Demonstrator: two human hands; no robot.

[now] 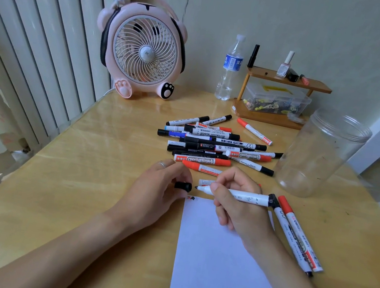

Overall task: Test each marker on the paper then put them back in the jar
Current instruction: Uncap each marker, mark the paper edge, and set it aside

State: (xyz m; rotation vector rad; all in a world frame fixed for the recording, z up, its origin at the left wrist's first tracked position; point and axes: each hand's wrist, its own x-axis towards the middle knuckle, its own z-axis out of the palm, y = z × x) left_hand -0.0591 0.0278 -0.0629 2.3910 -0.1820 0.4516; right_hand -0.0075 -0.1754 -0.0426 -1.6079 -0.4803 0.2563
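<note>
Step in hand: one uncapped marker (pixel 237 195) is held ready for testing, tip just above the top edge of the paper (pixel 218 255). The right hand (pixel 239 202) is closed around its barrel; the left hand (pixel 167 184) pinches the black cap (pixel 182 186). Next, the tip must be lowered onto the paper. The jar (pixel 319 155) stands empty on the table (pixel 84 178), beside the marker pile (pixel 215 144).

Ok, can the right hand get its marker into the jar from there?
Probably yes: the jar stands open-topped just beyond the right hand, with bare table between. But the marker is uncapped; the left hand holds the cap.
</note>
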